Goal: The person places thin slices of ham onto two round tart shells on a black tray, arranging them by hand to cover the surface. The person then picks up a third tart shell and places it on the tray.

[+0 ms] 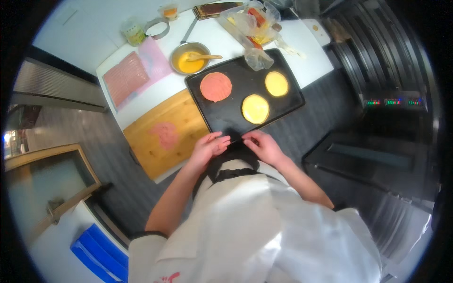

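Note:
At the near edge of a dark baking tray (236, 115), my left hand (210, 147) has its fingers loosely bent, with nothing seen in them. My right hand (262, 145) is close beside it, its fingers curved inward and seemingly bare too. On the tray sit two yellow round pastry bases (255, 109) with crimped-looking edges. A larger round (215, 87), pink on top, lies at the tray's left. A wooden cutting board (141, 125) with a flat pink piece (165, 135) on it is left of the tray.
Behind the tray stand a saucepan (175, 59) of yellow liquid with a wooden-handled utensil (200, 57) and several crumpled plastic bags (257, 28). A pack of pink slices (126, 78) and a metal ring (157, 34) are at left. Black ovens (373, 155) line the right side.

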`<state>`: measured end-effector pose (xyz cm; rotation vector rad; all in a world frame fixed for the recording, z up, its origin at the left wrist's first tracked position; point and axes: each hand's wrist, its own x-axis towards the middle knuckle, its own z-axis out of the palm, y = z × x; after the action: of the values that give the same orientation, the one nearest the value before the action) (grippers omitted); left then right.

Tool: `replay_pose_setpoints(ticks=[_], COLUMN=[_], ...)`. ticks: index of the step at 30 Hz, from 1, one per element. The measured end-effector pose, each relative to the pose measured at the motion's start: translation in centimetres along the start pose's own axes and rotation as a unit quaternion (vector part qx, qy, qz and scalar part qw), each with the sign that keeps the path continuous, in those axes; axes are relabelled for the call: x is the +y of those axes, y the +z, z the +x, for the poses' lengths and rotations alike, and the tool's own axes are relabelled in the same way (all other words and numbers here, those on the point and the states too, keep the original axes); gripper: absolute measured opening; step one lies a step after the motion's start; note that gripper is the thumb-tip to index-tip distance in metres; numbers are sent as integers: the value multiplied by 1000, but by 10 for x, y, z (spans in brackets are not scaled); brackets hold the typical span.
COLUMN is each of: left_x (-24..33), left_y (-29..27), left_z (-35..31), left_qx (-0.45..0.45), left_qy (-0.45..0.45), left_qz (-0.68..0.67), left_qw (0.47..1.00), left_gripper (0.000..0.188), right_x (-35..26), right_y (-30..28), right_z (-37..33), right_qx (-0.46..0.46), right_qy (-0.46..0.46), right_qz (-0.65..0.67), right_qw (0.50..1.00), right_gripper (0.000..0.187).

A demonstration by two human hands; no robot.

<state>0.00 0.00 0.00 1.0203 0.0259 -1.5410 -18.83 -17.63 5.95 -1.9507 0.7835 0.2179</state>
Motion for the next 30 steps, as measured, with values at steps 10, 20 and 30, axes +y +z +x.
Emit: replay_pose_setpoints(ticks=[10,20,30], left_x=[-25,-64,-86], left_y=[43,154,200], left_z=[79,123,141], left_qx=[-7,187,252], left_qy=[34,125,163], left_qz=[80,-73,-81], left_qw=[996,972,950], left_gripper=[38,28,25], right_x=[19,103,123], right_y=[-61,-159,-181], right_z=[77,145,158], right_qx=[-60,-266,-357], right_qy=[-265,-104,-80], right_qz=[-85,206,122], right_qw=[959,936,923], right_gripper=[11,16,15])
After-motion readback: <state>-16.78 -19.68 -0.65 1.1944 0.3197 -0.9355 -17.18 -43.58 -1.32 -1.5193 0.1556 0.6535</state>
